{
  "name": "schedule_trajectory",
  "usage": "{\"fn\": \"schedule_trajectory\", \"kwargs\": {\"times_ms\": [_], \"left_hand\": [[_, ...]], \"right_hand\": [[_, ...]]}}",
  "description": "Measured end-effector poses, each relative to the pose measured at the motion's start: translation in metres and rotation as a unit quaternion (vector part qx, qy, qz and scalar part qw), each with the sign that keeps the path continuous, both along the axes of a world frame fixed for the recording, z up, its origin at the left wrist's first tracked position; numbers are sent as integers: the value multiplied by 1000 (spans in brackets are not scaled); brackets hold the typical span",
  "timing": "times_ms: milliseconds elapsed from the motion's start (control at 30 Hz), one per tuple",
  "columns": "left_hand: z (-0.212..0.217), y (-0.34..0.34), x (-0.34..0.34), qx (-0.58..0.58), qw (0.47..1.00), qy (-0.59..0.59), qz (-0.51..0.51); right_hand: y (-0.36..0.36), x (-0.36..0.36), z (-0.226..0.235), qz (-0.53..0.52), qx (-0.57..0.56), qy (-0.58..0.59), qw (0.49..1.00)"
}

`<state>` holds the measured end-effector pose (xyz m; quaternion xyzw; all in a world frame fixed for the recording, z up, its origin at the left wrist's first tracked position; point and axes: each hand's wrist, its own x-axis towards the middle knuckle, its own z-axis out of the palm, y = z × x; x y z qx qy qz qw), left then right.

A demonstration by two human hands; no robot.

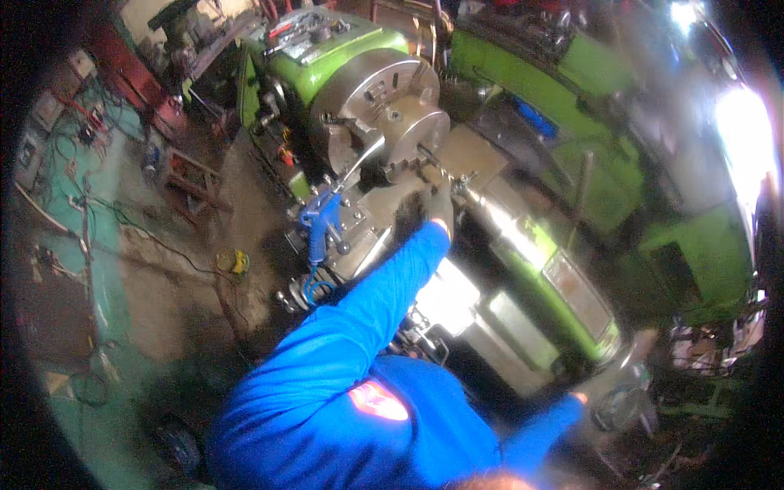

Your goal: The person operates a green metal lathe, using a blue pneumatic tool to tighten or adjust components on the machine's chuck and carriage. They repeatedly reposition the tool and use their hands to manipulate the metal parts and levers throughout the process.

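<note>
My left arm, in a blue sleeve, reaches up to the middle of a green lathe. My left hand (pixel 439 202), in a greyish glove, is beside the slim tool (pixel 442 172) between the round metal workpiece (pixel 420 129) and the tailstock (pixel 502 220). Its fingers are too indistinct to tell their grip. The workpiece sits against the big lathe chuck (pixel 376 91). Low on the right, my right hand (pixel 603 395), gloved and blurred, closes on the handwheel (pixel 624 406) at the tailstock's outer end.
A blue air gun (pixel 321 222) with a coiled hose rests on the carriage left of my left arm. Loose tools (pixel 306 28) lie on the headstock. Another green machine (pixel 563 106) stands behind. Cables and a yellow object (pixel 234 262) are on the floor.
</note>
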<state>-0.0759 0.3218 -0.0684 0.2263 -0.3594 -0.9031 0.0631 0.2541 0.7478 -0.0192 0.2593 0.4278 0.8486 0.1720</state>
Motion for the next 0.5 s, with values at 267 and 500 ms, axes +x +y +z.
{"fn": "schedule_trajectory", "kwargs": {"times_ms": [267, 500], "left_hand": [[5, 8, -33, -93, 993, -67, -35], [1, 10, -41, -146, 988, -39, -8]], "right_hand": [[-15, -12, 11, -202, 647, -482, 555], [38, 0, -32, -139, 387, -294, 863]]}}
